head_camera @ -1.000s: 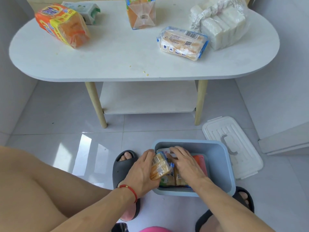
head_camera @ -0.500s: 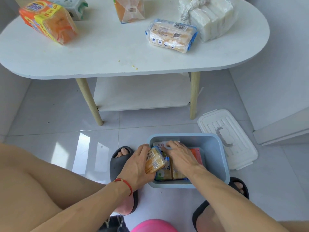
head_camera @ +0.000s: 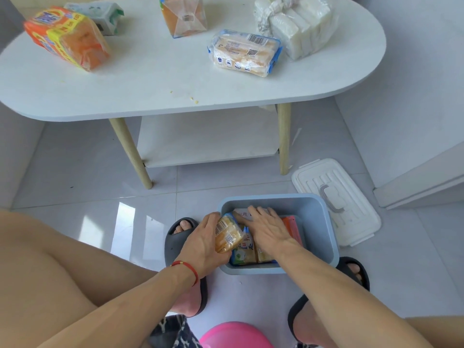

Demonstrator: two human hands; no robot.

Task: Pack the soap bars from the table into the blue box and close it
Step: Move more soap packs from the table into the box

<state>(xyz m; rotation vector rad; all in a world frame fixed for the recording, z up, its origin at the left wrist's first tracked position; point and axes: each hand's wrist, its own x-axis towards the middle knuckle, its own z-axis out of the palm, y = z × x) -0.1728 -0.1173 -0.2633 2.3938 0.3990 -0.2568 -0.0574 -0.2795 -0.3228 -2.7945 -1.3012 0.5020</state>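
Observation:
The blue box (head_camera: pixel 319 222) stands open on the floor between my feet, with several soap packs inside. My left hand (head_camera: pixel 203 243) grips a yellow soap pack (head_camera: pixel 227 236) tilted at the box's left wall. My right hand (head_camera: pixel 267 228) lies flat, fingers spread, on the packs inside the box. On the white table (head_camera: pixel 150 81) lie an orange soap pack (head_camera: pixel 67 37), a clear orange-topped pack (head_camera: pixel 184 15), a blue-edged soap pack (head_camera: pixel 244 54), a bundle of white bars (head_camera: pixel 298 26) and a green-white pack (head_camera: pixel 100 15).
The white lid (head_camera: pixel 336 199) with a grey handle lies on the floor right of the box. My feet in dark slippers (head_camera: pixel 175 237) flank the box. A pink stool (head_camera: pixel 236 335) is below me. A wall base runs at the right.
My right hand has flattened out over the packs in the box. My left hand keeps hold of the yellow pack at the box's left wall. The view has shifted slightly.

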